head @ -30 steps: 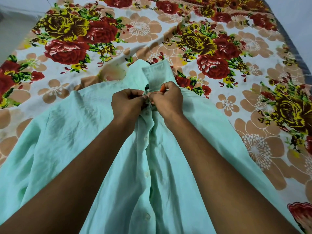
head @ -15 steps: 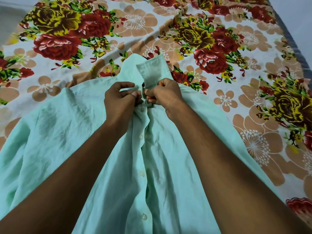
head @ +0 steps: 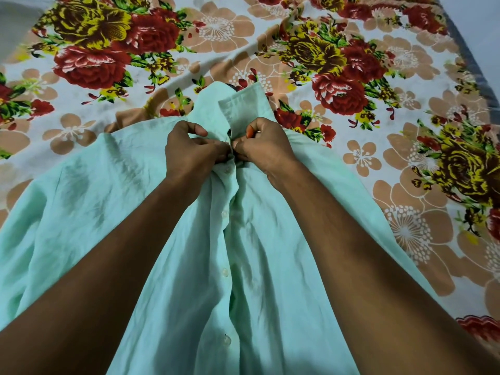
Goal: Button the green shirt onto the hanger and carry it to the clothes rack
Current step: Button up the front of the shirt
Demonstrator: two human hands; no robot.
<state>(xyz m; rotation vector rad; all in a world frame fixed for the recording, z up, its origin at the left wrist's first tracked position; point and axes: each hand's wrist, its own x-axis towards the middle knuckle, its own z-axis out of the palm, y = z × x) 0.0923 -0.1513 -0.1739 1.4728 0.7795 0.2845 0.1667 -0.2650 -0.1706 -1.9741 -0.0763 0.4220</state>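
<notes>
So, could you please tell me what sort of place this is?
Probably a bedroom: a floral bedsheet covers a wide, soft surface like a bed, and the shirt lies spread on it.

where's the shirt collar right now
In the head view, the collar lies at upper centre on the floral bedsheet, just beyond the two hands.

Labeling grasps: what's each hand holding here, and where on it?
Both hold the green shirt at the top of its front opening, just below the collar: left hand pinches the left edge, right hand the right edge.
</notes>
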